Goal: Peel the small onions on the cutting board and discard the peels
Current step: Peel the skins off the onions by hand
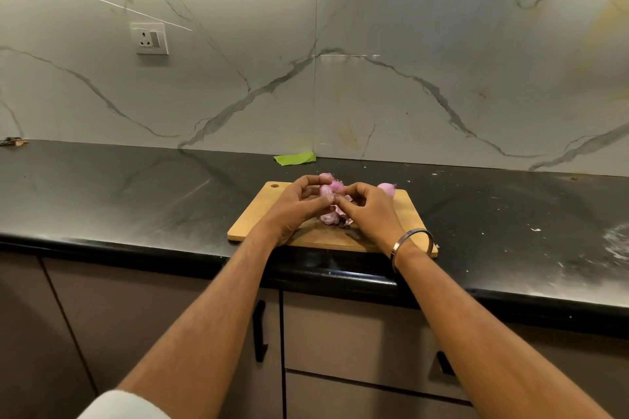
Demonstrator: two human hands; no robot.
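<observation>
A wooden cutting board (258, 214) lies on the black counter. Over its middle, my left hand (296, 206) and my right hand (369, 211) meet around one small pink onion (326, 191), fingers of both curled and pinching at it. Loose pink peels (332, 217) lie on the board just below the hands. Behind the hands lie more small onions: one (336, 184) in the middle, one (325, 176) farther back, and one (387, 188) at the board's far right. My right wrist wears a metal bangle.
The black counter (136, 194) runs left and right, with white specks and a dusty smear at the right. A green scrap (294, 158) lies by the marble backsplash. A wall socket (149, 39) is up left. Cabinet doors with black handles sit below the counter edge.
</observation>
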